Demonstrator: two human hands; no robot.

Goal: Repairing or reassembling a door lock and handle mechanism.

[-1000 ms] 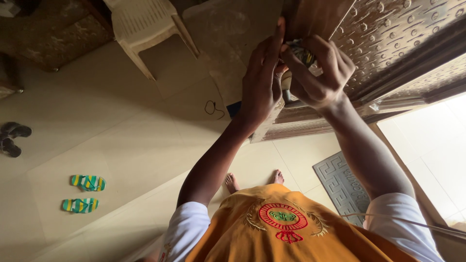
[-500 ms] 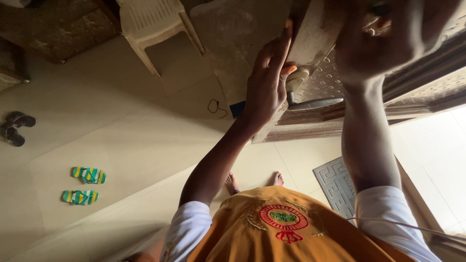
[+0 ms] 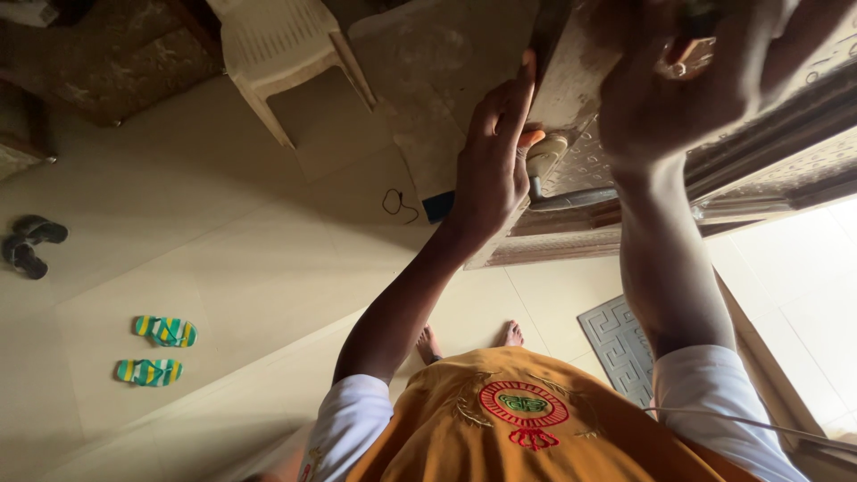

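I stand facing a carved wooden door (image 3: 625,152). My left hand (image 3: 491,170) grips the door's edge, its fingers wrapped around the edge and its thumb beside a pale round knob (image 3: 546,153). A metal lever handle (image 3: 576,198) sticks out just below. My right hand (image 3: 696,80) is raised close to the camera against the door's upper part. Its fingers are curled on a small metal piece (image 3: 686,46), which the hand mostly hides. My bare feet (image 3: 511,334) stand on the pale tiled floor below an orange garment.
A pale plastic chair (image 3: 286,54) stands at the back. Green and yellow flip-flops (image 3: 156,348) and dark sandals (image 3: 31,241) lie on the left floor. A patterned grey mat (image 3: 625,348) lies by the threshold, and a thin dark cable (image 3: 397,203) near the door's foot.
My right hand has risen from beside the left hand to the door's upper part, closer to the camera. The left hand has stayed on the door's edge.
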